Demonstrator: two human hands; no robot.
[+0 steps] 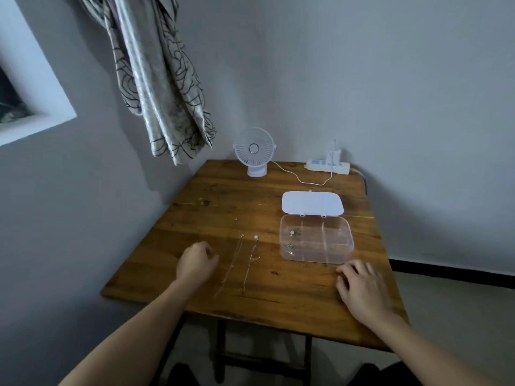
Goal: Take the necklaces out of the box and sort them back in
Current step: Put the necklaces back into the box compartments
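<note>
A clear plastic box (345, 240) with inner dividers stands open on the wooden table (211, 207), its white lid (312, 203) folded back behind it. Small pieces of jewellery (292, 233) lie in its left compartments. Two thin necklaces lie stretched out side by side left of the box: one plain chain (233, 263) and one with a white bead at its far end (252, 260). My left hand (195, 263) rests on the table left of the chains, fingers loosely curled, holding nothing. My right hand (362, 288) lies flat on the table just in front of the box.
A small white desk fan (254, 151) stands at the table's far edge, its cable running to a white power strip (328, 166) at the back right. A patterned curtain (156, 79) hangs above the table's far left corner. Walls close in behind and left.
</note>
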